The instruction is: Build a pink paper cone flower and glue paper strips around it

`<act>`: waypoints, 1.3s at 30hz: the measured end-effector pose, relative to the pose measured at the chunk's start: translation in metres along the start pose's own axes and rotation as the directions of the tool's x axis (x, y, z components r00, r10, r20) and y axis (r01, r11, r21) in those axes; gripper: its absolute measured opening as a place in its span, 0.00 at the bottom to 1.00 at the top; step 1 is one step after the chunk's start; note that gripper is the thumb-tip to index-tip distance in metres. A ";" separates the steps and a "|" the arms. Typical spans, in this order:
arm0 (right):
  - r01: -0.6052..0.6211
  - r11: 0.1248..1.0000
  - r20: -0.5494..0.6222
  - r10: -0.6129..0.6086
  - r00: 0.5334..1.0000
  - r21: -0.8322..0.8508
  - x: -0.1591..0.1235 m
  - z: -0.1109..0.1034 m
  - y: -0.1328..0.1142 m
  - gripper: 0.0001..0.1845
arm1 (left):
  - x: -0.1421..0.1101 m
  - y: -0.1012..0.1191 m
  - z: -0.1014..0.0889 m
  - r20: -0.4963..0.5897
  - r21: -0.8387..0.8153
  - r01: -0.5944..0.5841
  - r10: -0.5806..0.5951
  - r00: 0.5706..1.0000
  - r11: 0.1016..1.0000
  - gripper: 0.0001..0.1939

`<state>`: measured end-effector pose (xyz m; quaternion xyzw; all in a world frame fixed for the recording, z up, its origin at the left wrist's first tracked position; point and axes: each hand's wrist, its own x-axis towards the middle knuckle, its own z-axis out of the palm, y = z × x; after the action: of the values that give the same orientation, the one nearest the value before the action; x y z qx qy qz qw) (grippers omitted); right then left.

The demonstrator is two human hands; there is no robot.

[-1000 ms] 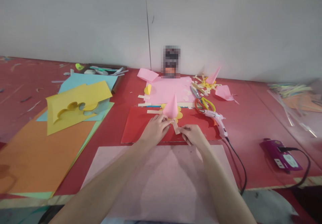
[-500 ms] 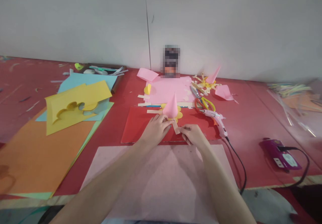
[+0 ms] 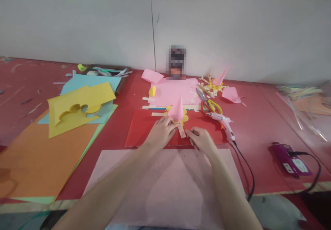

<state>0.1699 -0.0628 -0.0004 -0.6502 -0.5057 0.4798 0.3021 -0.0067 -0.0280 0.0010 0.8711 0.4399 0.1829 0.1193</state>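
Note:
A pink paper cone (image 3: 176, 110) stands upright on a yellow scalloped, flower-like paper cutout (image 3: 185, 117), which lies on a red board (image 3: 139, 130). My left hand (image 3: 161, 132) is closed at the near side of the cone, its fingertips pressing the top end of a pale paper strip (image 3: 181, 131) against the cutout. Another pale strip (image 3: 159, 114) sticks out to the left from the cutout. Just right of the near strip's lower end is my right hand (image 3: 201, 138), fingers loosely bent and slightly apart, with nothing visible in them.
A pink glue gun (image 3: 223, 122) lies to the right, its cord running down past a purple power box (image 3: 291, 159). Scissors (image 3: 213, 106) rest behind it. Coloured paper sheets (image 3: 51, 154) are stacked left. A second pink cone (image 3: 220, 77) stands at the back right.
My right hand has let go of the near strip's lower end and moved slightly right. My left hand stays pressed at the cone's base. The view has shifted slightly.

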 end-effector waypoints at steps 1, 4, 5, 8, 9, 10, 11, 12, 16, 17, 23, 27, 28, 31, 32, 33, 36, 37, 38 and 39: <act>0.044 0.999 -0.038 -0.045 0.998 -0.023 0.000 0.000 0.001 0.17 | 0.000 0.000 0.000 -0.001 -0.001 0.002 -0.002 1.000 1.000 0.14; 0.178 0.973 -0.186 -0.204 0.961 -0.148 0.000 0.001 0.003 0.18 | 0.000 -0.001 0.000 0.006 -0.015 0.015 -0.015 1.000 1.000 0.14; 0.219 0.957 -0.224 -0.259 0.939 -0.190 0.001 0.002 0.003 0.17 | 0.000 -0.002 0.000 0.013 -0.035 0.027 -0.027 1.000 0.999 0.14; 0.342 0.897 -0.262 -0.414 0.872 -0.282 0.004 0.004 0.003 0.13 | 0.001 -0.002 -0.001 0.025 -0.144 0.094 -0.091 0.996 0.985 0.14; 0.375 0.876 -0.256 -0.454 0.854 -0.304 0.006 0.005 0.004 0.12 | 0.002 -0.001 -0.001 0.023 -0.177 0.116 -0.114 0.993 0.977 0.14; 0.401 0.856 -0.245 -0.486 0.839 -0.326 0.007 0.007 0.004 0.12 | 0.002 0.000 -0.001 0.020 -0.197 0.135 -0.134 0.991 0.971 0.13; 0.420 0.839 -0.233 -0.510 0.828 -0.345 0.008 0.008 0.005 0.11 | 0.003 0.001 0.000 0.017 -0.198 0.150 -0.150 0.989 0.969 0.12; 0.434 0.826 -0.218 -0.527 0.822 -0.360 0.010 0.009 0.006 0.10 | 0.004 0.002 0.001 0.013 -0.183 0.163 -0.163 0.986 0.970 0.11; 0.438 0.803 -0.161 -0.534 0.830 -0.404 0.012 0.013 0.009 0.10 | 0.005 0.007 0.006 -0.010 -0.057 0.180 -0.181 0.984 0.982 0.11; 0.426 0.802 -0.156 -0.526 0.836 -0.420 0.012 0.014 0.009 0.10 | 0.005 0.008 0.008 -0.015 -0.029 0.181 -0.181 0.983 0.983 0.12; 0.332 0.797 -0.158 -0.464 0.872 -0.505 0.011 0.019 0.004 0.13 | 0.004 0.010 0.012 -0.041 0.018 0.178 -0.177 0.983 0.984 0.13; 0.284 0.806 -0.177 -0.426 0.887 -0.519 0.012 0.022 0.001 0.16 | 0.004 0.010 0.011 -0.024 0.032 0.177 -0.176 0.984 0.984 0.14; 0.276 0.809 -0.183 -0.420 0.889 -0.519 0.012 0.022 0.000 0.16 | 0.004 0.010 0.011 -0.019 0.036 0.178 -0.177 0.984 0.983 0.14; 0.254 0.816 -0.195 -0.403 0.894 -0.519 0.011 0.022 -0.002 0.17 | 0.004 0.010 0.012 -0.020 0.048 0.179 -0.178 0.984 0.983 0.14; 0.247 0.815 -0.196 -0.398 0.896 -0.524 0.011 0.022 -0.002 0.17 | 0.004 0.010 0.012 -0.021 0.052 0.180 -0.179 0.984 0.982 0.14; 0.241 0.813 -0.197 -0.394 0.898 -0.529 0.011 0.022 -0.003 0.17 | 0.004 0.010 0.012 -0.022 0.058 0.182 -0.181 0.983 0.982 0.15; 0.244 0.811 -0.192 -0.397 0.898 -0.532 0.012 0.022 -0.002 0.16 | 0.004 0.011 0.010 -0.015 0.071 0.180 -0.179 0.984 0.981 0.16; 0.251 0.816 -0.197 -0.401 0.895 -0.521 0.012 0.022 -0.001 0.16 | 0.004 0.011 0.010 -0.009 0.072 0.173 -0.173 0.985 0.982 0.17; 0.259 0.824 -0.209 -0.407 0.889 -0.504 0.013 0.022 0.000 0.16 | 0.004 0.012 0.009 -0.002 0.068 0.164 -0.165 0.986 0.984 0.17; 0.267 0.834 -0.226 -0.413 0.882 -0.483 0.014 0.022 0.001 0.16 | 0.004 0.012 0.008 0.006 0.060 0.158 -0.158 0.987 0.986 0.16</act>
<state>0.1501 -0.0521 -0.0142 -0.6685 -0.6530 0.1789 0.3078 0.0075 -0.0324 -0.0012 0.8376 0.5122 0.1547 0.1099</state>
